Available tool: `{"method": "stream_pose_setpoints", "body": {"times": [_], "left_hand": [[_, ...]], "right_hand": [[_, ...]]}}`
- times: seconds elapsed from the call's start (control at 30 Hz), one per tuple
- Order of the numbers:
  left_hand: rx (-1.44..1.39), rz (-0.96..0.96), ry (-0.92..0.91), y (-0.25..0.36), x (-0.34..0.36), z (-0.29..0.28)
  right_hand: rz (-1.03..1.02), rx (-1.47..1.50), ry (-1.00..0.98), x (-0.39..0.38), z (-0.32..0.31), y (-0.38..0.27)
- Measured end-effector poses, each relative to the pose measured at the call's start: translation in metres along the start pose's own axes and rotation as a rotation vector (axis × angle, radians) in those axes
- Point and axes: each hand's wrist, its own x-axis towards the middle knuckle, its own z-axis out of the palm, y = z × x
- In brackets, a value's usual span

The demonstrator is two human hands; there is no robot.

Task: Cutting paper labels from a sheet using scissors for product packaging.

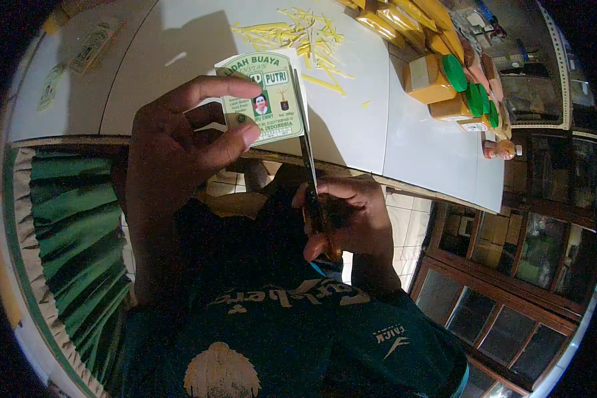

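Note:
My left hand (pixel 186 126) is closed on a printed paper label (pixel 280 99), pinching its left part between thumb and fingers. The label is pale green with a darker green border, a rounded top and a small portrait, and a white margin shows along its upper and right sides. In my right hand (pixel 355 215) is a pair of scissors (pixel 306 142), gripped by the handles, which the fingers mostly cover. The long blades point away from me and lie along the label's right edge. How far apart they are is hard to make out.
A white tiled table (pixel 418 142) spans the far side. Yellow paper offcuts (pixel 305 40) lie scattered on it. Orange-brown jars with green lids (pixel 431 79), yellow packets (pixel 408 23) and a small bottle (pixel 499 150) stand right. Two labels (pixel 94 46) lie far left; a wooden glass-paned cabinet (pixel 504 278) is at right.

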Motion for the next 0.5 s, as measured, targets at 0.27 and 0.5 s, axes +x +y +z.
{"method": "stream_pose_setpoints", "body": {"times": [0.27,0.5], "left_hand": [[0.095,0.028,0.025,0.000,-0.002,-0.001],[0.049,-0.058,-0.014,0.002,-0.001,0.002]], "right_hand": [[0.208,-0.176,-0.037,0.005,-0.002,-0.008],[0.263,-0.198,0.071,0.008,0.006,-0.010]]}}
